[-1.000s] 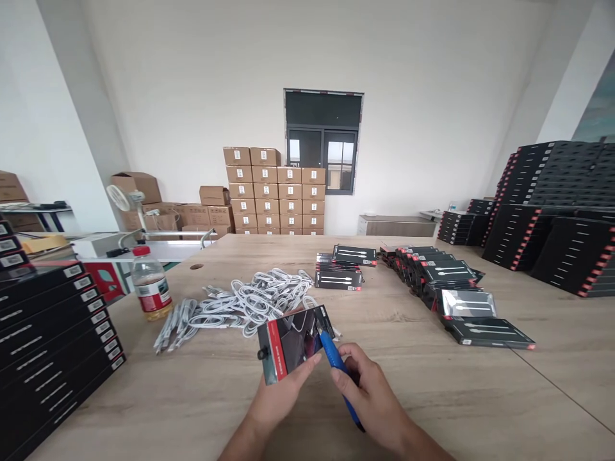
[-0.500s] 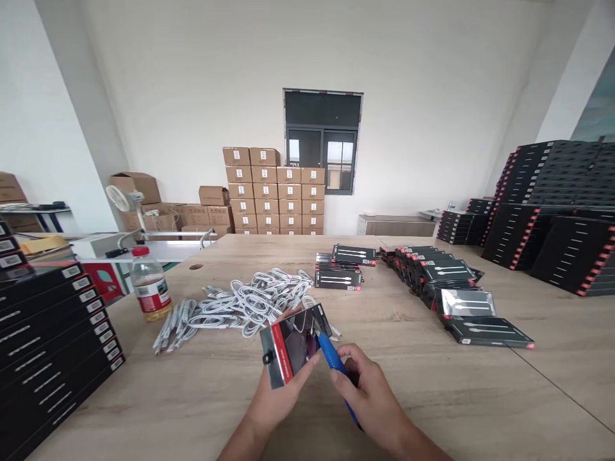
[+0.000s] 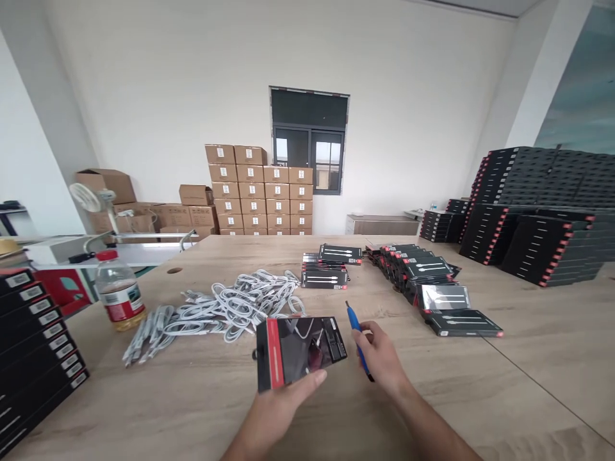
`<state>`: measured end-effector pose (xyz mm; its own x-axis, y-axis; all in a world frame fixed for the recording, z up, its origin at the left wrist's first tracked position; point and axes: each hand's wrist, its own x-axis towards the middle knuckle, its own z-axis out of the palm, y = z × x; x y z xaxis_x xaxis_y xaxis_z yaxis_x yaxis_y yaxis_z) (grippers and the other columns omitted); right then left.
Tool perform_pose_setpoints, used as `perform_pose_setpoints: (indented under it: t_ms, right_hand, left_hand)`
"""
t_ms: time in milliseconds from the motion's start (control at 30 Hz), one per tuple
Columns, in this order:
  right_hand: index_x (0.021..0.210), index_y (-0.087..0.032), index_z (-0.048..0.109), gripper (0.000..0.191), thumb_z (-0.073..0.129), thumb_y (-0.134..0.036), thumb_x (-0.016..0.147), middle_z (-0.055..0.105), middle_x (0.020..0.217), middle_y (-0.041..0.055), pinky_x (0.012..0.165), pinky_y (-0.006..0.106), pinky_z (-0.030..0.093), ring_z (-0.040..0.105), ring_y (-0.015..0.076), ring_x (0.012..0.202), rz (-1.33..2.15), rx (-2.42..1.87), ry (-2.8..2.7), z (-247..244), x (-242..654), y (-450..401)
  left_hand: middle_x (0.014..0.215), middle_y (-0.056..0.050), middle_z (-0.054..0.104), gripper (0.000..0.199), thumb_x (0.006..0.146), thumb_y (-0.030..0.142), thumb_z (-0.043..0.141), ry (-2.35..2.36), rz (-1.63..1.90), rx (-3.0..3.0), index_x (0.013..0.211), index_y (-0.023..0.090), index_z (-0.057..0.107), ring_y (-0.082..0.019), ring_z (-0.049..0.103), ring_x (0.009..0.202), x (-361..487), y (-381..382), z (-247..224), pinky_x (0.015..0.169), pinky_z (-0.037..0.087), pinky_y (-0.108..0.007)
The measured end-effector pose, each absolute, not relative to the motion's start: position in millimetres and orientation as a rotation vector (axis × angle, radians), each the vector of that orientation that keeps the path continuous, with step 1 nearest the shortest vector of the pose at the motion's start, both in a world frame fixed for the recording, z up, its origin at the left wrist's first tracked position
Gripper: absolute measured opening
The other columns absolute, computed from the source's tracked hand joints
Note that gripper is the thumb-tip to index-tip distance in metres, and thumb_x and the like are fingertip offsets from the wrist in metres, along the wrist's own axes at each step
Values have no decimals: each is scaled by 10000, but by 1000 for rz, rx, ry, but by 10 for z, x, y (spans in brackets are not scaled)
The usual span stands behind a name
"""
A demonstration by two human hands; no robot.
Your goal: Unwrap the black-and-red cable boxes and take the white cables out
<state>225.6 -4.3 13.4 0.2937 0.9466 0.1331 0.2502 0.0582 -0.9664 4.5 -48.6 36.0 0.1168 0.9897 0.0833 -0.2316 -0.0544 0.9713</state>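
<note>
Black retail package held in left hand, fingers closed on its edge, blue pen pinched by right hand fingers, white cables near on table

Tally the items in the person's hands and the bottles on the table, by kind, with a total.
Black package with red stripe, in left hand: 1
Blue pen-shaped tool, in right hand: 1
Plastic bottle with red cap, on the wooden table: 1
Total: 3
</note>
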Motion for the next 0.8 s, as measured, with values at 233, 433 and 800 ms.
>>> perform_pose_setpoints:
  t_ms: [233,433,800]
  right_hand:
    - [941,-199,591,340,611,-510,807,462,577,-77,587,277,360,468,145,579,901,-1221,-1484,310,2308,-268]
    - [958,-202,599,185,624,-363,871,448,660,-70,587,254,306,414,119,625,1032,-1049,-1799,380,2070,-528]
    - [975,-207,568,430,562,-609,822,582,635,-13,553,294,406,552,193,597,646,-1294,-1226,313,2140,-241]
  left_hand:
    - [1305,-58,706,638,725,335,832,660,1485,970,1330,276,638,-300,537,1353,-64,-342,423,1193,362,-470]
    - [1283,-50,708,579,714,306,828,718,1503,940,1269,263,666,-272,549,1325,-82,-306,397,1171,372,-426]
    - [920,-41,761,281,631,177,744,885,972,1299,910,207,762,-331,659,1009,169,-602,293,967,493,-434]
